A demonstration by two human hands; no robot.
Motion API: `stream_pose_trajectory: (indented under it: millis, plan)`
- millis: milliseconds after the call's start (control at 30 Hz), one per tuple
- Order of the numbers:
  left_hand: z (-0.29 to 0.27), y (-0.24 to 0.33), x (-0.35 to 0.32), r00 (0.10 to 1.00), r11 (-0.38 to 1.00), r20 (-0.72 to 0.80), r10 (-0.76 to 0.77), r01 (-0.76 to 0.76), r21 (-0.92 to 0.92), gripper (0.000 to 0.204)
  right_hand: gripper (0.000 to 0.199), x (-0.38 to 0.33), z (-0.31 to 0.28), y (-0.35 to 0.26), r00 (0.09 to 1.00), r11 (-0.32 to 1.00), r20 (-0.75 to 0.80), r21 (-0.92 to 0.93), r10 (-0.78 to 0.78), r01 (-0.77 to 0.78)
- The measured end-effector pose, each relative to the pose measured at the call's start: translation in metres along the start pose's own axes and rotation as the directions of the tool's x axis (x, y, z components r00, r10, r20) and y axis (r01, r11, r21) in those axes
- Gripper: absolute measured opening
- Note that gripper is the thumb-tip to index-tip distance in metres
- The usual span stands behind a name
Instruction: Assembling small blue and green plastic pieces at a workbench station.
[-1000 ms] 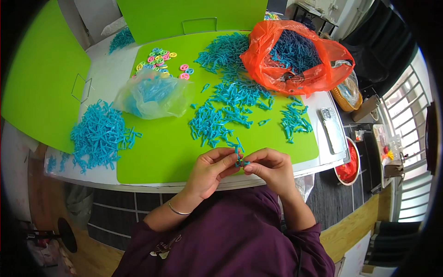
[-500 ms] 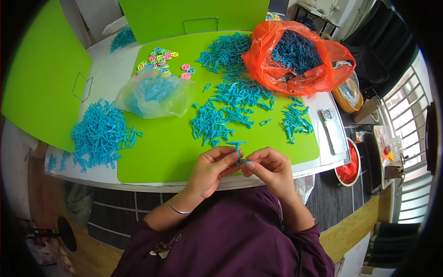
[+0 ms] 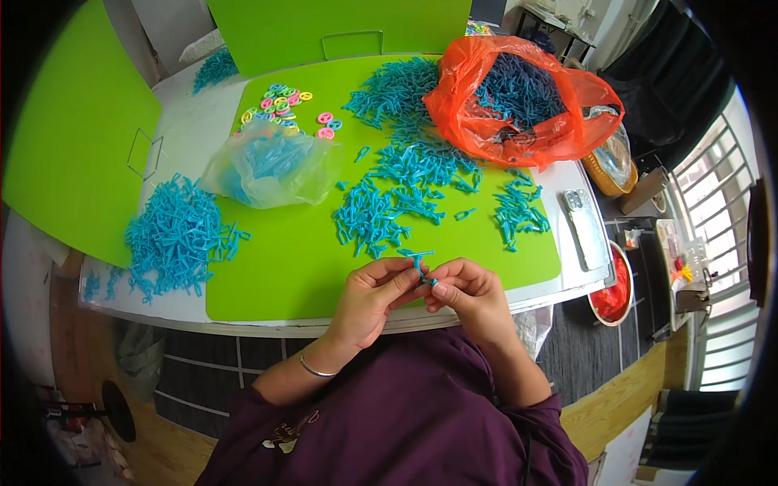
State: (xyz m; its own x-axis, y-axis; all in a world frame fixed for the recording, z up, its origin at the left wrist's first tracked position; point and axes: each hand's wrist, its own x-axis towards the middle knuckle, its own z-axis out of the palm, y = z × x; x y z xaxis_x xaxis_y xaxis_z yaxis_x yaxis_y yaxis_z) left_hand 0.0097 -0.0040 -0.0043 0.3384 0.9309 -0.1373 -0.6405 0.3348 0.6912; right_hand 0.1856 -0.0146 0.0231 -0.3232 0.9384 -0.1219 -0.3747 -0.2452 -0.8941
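Mat on the worktop: plain lime green; worktop itself white. Small plastic pieces scattered on the mat: turquoise blue, as was the piece between the fingers. Bag: translucent orange, contents darker blue. Second bag: clear, bluish. Ring pieces: pink, yellow, green. Sleeve: dark purple. Bowl: red.

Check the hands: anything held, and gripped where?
Both hands, left hand and right hand, pinch one small blue plastic piece between their fingertips at its lower end; its upper part sticks up free.
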Motion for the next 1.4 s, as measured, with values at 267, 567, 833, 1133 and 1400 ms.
stream_pose_trajectory:
  millis: [267,567,833,1133,1400]
  plan:
    - [-0.003,-0.003,0.0,1.0,1.0,-0.005,0.027,-0.027,0.002,0.014,0.012,0.003,0.006,0.011,0.987,0.995,-0.131,0.013,-0.098,0.1]
    - [0.002,-0.002,-0.001,0.997,0.996,-0.003,0.083,-0.083,0.027,0.013,0.01,0.003,0.004,0.009,0.992,0.998,-0.108,0.01,-0.068,0.07]
    - [0.0,-0.007,-0.01,0.857,0.598,0.094,0.507,-0.428,0.677,0.008,0.009,-0.004,0.008,0.015,0.994,0.996,-0.101,0.074,-0.032,0.039]
    - [-0.007,-0.002,-0.01,0.918,0.679,0.105,0.381,-0.355,0.642,0.005,0.006,-0.008,0.017,0.013,0.991,0.999,-0.126,-0.001,-0.042,0.042]
    - [-0.005,-0.004,-0.011,0.891,0.626,0.116,0.439,-0.396,0.672,0.005,0.006,-0.01,0.015,0.022,0.992,0.998,-0.11,-0.014,-0.059,0.058]
